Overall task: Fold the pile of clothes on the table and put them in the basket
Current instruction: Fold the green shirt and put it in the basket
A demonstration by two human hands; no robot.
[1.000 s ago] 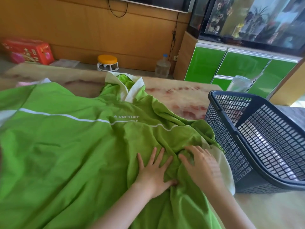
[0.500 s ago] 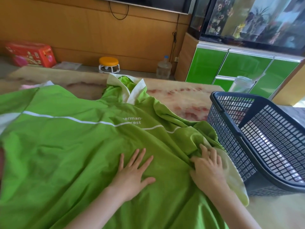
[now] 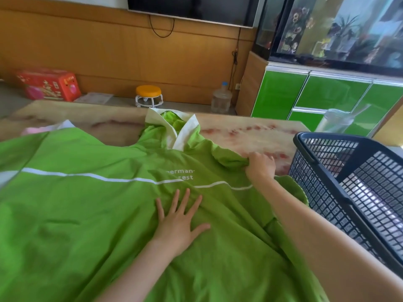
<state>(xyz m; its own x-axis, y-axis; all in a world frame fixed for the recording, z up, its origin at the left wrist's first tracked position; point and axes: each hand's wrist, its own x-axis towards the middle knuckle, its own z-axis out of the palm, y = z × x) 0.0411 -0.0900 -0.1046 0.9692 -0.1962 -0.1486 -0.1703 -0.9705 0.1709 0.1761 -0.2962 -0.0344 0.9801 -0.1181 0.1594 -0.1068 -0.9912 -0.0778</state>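
A large green shirt (image 3: 87, 214) with a white collar, a white stripe and white lettering lies spread over the table (image 3: 250, 136). My left hand (image 3: 178, 223) presses flat on its middle with the fingers spread. My right hand (image 3: 260, 165) reaches further back and grips a bunched fold of the green fabric near the shoulder. The dark mesh basket (image 3: 322, 184) stands on the table at the right, close to my right forearm. It looks empty.
A bit of pink and white cloth (image 3: 43, 128) peeks out at the far left. A clear cup with a straw (image 3: 335, 120) stands behind the basket. Beyond the table are a small orange stool (image 3: 149, 98), a water jug (image 3: 222, 99), a red box (image 3: 49, 86) and green cabinets (image 3: 327, 94).
My right hand moved from the shirt's near right edge up and back to the shoulder area and took hold of a fold. My left hand slid slightly left and stays flat.
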